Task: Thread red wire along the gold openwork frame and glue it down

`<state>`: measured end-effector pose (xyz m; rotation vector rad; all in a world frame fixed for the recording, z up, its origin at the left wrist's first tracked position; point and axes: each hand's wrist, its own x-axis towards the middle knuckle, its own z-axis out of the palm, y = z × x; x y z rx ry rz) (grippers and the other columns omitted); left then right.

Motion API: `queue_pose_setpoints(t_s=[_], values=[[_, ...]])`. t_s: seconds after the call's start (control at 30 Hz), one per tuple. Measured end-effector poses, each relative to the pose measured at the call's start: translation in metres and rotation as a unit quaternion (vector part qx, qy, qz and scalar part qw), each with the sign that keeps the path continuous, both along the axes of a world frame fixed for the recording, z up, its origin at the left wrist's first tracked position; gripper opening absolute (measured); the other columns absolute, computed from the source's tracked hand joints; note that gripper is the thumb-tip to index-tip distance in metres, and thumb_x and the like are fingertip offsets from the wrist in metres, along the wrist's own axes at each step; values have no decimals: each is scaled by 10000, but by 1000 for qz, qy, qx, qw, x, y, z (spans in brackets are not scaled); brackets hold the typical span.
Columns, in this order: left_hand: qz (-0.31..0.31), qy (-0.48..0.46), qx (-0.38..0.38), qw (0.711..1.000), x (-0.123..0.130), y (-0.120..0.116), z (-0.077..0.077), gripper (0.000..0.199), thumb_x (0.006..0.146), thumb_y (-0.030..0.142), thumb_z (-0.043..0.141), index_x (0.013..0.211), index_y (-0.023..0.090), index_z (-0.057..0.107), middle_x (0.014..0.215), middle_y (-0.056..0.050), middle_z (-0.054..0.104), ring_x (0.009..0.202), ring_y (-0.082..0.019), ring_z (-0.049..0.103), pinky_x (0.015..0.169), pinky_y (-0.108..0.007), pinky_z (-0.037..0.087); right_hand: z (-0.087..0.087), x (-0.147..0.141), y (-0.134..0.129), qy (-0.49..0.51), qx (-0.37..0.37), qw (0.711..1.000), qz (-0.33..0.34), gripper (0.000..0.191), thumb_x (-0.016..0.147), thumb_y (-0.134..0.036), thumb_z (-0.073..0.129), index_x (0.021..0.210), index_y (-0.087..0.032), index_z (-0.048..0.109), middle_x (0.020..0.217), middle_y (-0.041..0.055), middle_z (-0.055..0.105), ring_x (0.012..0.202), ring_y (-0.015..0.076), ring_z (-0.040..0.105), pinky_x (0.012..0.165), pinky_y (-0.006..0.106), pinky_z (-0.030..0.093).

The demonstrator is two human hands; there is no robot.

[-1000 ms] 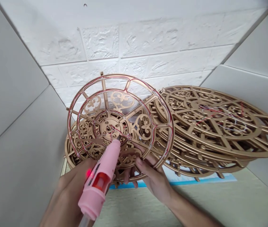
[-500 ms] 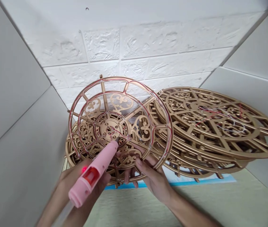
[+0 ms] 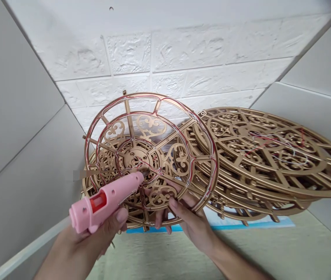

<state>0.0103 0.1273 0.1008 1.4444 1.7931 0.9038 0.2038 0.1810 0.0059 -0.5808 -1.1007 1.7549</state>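
Observation:
A pink hot glue gun [image 3: 107, 200] with a red window is in my left hand [image 3: 95, 237], which is closed around its grip. A milky glue stick [image 3: 31, 243] runs out of its back end toward the lower left. The nozzle points at the hub of a round gold frame [image 3: 159, 109], close to the red and white wires there; I cannot tell whether it touches. My right hand [image 3: 196, 223] grips this frame by its lower right rim, thumb on top and fingers beneath. Red and white wires run along the frame's rings and spokes.
A stack of similar gold frames [image 3: 282, 179] lies to the right, loose wires on its top piece. More gold frames sit under the held one. A blue-and-white sheet [image 3: 226, 224] lies below on the pale tabletop [image 3: 159, 256]. White brick-pattern wall [image 3: 188, 50] and grey panels [image 3: 16, 128] enclose the space.
The glue gun has swung at its back end to the left and up, lying flatter, and its glue stick now shows. My right hand keeps its hold on the frame.

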Motion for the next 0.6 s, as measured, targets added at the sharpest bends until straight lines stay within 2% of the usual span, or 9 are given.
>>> queue_pose_setpoints(t_s=[0.07,0.13,0.23,0.33,0.4,0.5,0.6], values=[[1,-17,-29,999,3,1,4,517,745,708,627,546,238,543,457,39,394,417,-106,360,370,-200,378,0,0,0,6,3,1000,3,379,899,-520,612,1188,-277,642,982,65,711,520,113,608,420,220,410],[5,7,10,1000,7,2,6,450,725,663,665,565,250,584,458,35,454,424,-122,409,402,-218,425,2,0,-1,4,1,1000,1,377,899,-525,611,1171,-269,655,953,62,714,506,110,600,415,218,400],[18,40,57,997,13,2,5,350,739,615,663,736,267,694,577,24,628,503,-154,552,436,-226,471,9,-1,-1,-12,-8,1000,-5,434,876,-559,628,1204,-275,641,942,59,719,484,106,583,411,218,397],[28,53,75,995,13,-2,0,326,750,582,674,832,269,706,692,20,710,582,-167,631,469,-217,502,15,-3,-2,-13,-8,1000,1,489,860,-575,642,1254,-285,614,947,59,723,467,99,566,403,213,386],[38,60,91,993,9,-4,-2,330,735,587,700,819,268,697,689,17,714,581,-167,636,496,-217,519,16,-3,-2,-10,-5,1000,3,492,865,-576,636,1263,-289,610,940,57,724,456,94,557,397,209,376],[42,78,104,991,5,-6,-4,362,738,623,698,715,263,668,592,16,661,517,-161,598,448,-214,492,15,-1,-2,-12,-9,1000,-4,496,865,-575,635,1274,-295,607,928,51,723,458,96,559,402,211,382],[10,80,100,992,4,-5,-8,368,761,634,676,722,268,677,603,13,662,524,-167,606,452,-223,505,14,-1,-2,-10,-16,1000,-9,513,857,-576,646,1282,-290,608,898,45,718,453,97,560,400,210,389]])
